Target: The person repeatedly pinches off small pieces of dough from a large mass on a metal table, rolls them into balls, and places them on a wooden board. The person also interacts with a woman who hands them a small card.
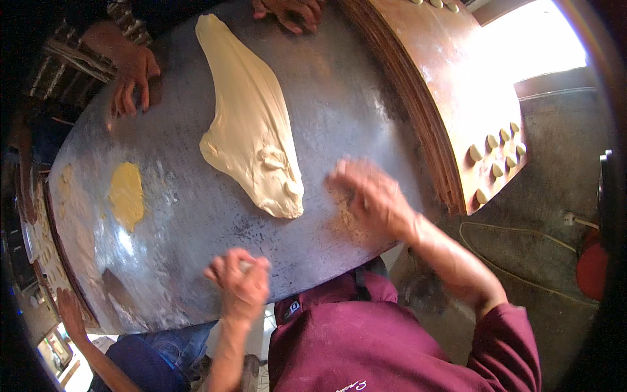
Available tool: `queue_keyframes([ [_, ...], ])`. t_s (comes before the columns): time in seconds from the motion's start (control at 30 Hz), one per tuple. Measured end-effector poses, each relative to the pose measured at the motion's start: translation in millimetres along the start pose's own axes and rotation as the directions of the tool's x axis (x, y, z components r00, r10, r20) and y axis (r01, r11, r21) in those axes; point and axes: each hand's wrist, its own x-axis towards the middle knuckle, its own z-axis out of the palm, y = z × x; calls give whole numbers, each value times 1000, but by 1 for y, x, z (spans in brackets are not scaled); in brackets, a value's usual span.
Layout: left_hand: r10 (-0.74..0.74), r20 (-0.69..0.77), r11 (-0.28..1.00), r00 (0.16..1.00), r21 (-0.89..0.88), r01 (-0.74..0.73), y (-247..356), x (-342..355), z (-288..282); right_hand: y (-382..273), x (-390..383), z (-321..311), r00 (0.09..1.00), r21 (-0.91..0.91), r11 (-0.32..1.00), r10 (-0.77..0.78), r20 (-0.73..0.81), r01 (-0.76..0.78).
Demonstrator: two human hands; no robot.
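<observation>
A long, stretched sheet of pale dough [245,117] lies on the metal-topped table [339,85], folded and lumpy at its near end. My left hand [240,281] is closed over the table's near edge, left of the dough's near end and apart from it. Between its thumb and fingers shows a small pale bit that looks like dough. Just right of the dough, my right hand [372,196] hovers low over the tabletop, its fingers smeared by motion. Whether it holds anything is unclear.
A yellow smear of fat [126,196] lies left. Across the table are another person's hands [134,78]. Stacked wooden boards [424,98] on the right carry small dough balls [496,170]. At lower left, another person's arm [81,330] reaches toward a tray of dough pieces [47,251].
</observation>
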Motion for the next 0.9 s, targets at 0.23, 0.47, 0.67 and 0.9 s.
queue_keyframes([
  [0.23, 7, -4, 995, 1000, -104, -8, 29, 12, 12, -12, 39, 19, 991, 10, 1000, -15, -134, 16],
  [0.47, -371, -200, 908, 907, -284, 308, 4, 33, -7, -23, 10, 2, 900, -103, 975, 140, -412, -199],
  [0.67, -517, -156, 722, 841, -607, 332, 28, 42, 4, -18, -13, -19, 848, 348, 885, 421, -321, -308],
  [0.9, 226, -462, 516, 858, -690, -508, 345, 288, -43, 77, -127, -254, 350, 59, 940, 183, -919, -336],
])
